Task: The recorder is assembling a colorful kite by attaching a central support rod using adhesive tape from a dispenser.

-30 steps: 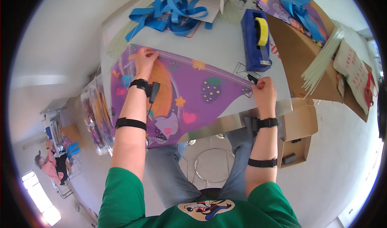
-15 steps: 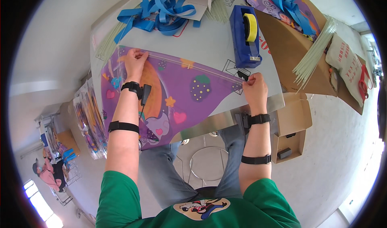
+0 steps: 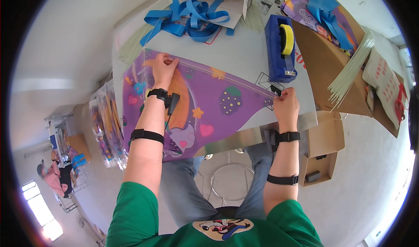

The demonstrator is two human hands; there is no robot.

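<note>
A purple printed kite sail (image 3: 214,85), patterned with strawberries, hearts and stars, lies spread over the near part of the table. Along its far slanting edge runs a thin pale rod (image 3: 224,77). My left hand (image 3: 164,72) is closed on that edge near the upper left corner, thumb and fingertips pressed together. At the pointed right corner, my right hand (image 3: 286,109) pinches the sail's tip by the rod's end. Whether each fingertip grips rod, fabric or both is too small to tell. Part of the sail is hidden under my left forearm.
A blue tape dispenser (image 3: 279,55) with yellow tape stands beyond my right hand. Blue ribbon (image 3: 203,31) lies heaped by an open box (image 3: 238,0). Pale rods (image 3: 351,68) and red scissors (image 3: 400,102) rest on cardboard at right. A person (image 3: 54,177) sits far left.
The whole view has shifted, so the table and things on it appear farther right and slightly lower. Both hands keep their places on the sail's edge.
</note>
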